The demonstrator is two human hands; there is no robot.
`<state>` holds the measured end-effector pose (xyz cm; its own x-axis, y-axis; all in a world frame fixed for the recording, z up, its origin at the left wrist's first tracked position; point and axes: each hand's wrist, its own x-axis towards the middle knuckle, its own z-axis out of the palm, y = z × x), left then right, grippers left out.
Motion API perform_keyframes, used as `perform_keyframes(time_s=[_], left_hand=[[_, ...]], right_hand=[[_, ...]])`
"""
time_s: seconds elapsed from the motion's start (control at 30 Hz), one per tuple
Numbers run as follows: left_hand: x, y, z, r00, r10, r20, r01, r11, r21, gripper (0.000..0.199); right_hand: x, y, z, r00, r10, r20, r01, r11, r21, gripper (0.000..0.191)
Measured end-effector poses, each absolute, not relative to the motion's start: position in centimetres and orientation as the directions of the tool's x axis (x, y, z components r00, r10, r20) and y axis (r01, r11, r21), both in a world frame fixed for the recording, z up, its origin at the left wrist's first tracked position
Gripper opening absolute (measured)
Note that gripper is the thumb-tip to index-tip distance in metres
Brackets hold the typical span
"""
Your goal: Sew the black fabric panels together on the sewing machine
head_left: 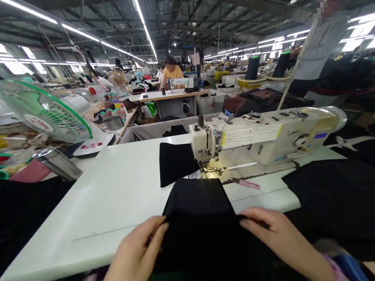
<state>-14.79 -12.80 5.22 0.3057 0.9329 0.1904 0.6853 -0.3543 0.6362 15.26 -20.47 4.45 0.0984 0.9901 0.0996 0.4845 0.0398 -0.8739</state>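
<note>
A black fabric piece [196,201] hangs over the front edge of the pale sewing table, its far end lying just short of the needle area. My left hand [141,246] pinches its left edge between thumb and fingers. On the opposite edge, my right hand [272,229] pinches the same cloth. Beyond it stands a white sewing machine [240,135] with its lamp lit at the presser foot. Another black fabric piece [176,162] lies left of the needle. Pink-handled thread snips [246,183] rest on the table, right of the cloth I hold.
A green-rimmed fan [43,112] and a metal cup [59,163] stand at the left. More black cloth [342,200] lies at the right, with another dark pile [12,219] at far left. A person in yellow [173,74] works at a table ahead; another person [321,48] stands at right.
</note>
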Motion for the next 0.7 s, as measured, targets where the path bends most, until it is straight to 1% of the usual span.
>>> perform_keyframes(time_s=[0.07, 0.1, 0.2, 0.3, 0.37, 0.47, 0.57, 0.63, 0.7], left_hand=[[-12.7, -9.7, 4.8, 0.310, 0.938, 0.153, 0.749, -0.340, 0.569, 0.030], [-11.8, -8.5, 4.6, 0.282, 0.945, 0.165, 0.781, -0.326, 0.532, 0.030], [-9.9, -6.3, 4.2, 0.186, 0.941, 0.283, 0.827, -0.306, 0.473, 0.032], [-9.2, -6.0, 4.2, 0.174, 0.897, 0.406, 0.826, -0.357, 0.436, 0.034], [-9.2, -6.3, 4.1, 0.183, 0.888, 0.421, 0.829, -0.370, 0.419, 0.034], [-9.7, -6.6, 3.5, 0.193, 0.918, 0.346, 0.825, -0.342, 0.449, 0.032], [-10.6, -6.8, 2.8, 0.174, 0.943, 0.282, 0.795, -0.304, 0.525, 0.029], [-11.2, -6.7, 2.9, 0.131, 0.951, 0.279, 0.756, -0.278, 0.593, 0.026], [-11.6, -6.3, 4.0, 0.094, 0.947, 0.306, 0.711, -0.279, 0.645, 0.025]], right_hand=[[14.6, -17.6, 2.0, 0.186, 0.970, 0.159, 0.515, 0.042, -0.856, 0.023], [14.5, -16.1, 0.9, 0.225, 0.951, 0.212, 0.546, 0.057, -0.836, 0.025], [14.3, -12.0, -1.6, 0.290, 0.904, 0.313, 0.613, 0.076, -0.787, 0.023], [14.2, -9.2, -2.8, 0.310, 0.890, 0.336, 0.654, 0.057, -0.754, 0.016], [14.0, -8.1, -3.1, 0.309, 0.890, 0.336, 0.675, 0.044, -0.736, 0.012], [13.6, -7.6, -2.9, 0.299, 0.892, 0.339, 0.688, 0.045, -0.724, 0.013], [13.5, -8.2, -2.1, 0.280, 0.892, 0.354, 0.670, 0.082, -0.737, 0.013], [13.5, -9.0, -0.9, 0.281, 0.891, 0.358, 0.641, 0.103, -0.760, 0.012], [13.8, -9.9, 1.1, 0.293, 0.882, 0.369, 0.600, 0.131, -0.790, 0.017]])
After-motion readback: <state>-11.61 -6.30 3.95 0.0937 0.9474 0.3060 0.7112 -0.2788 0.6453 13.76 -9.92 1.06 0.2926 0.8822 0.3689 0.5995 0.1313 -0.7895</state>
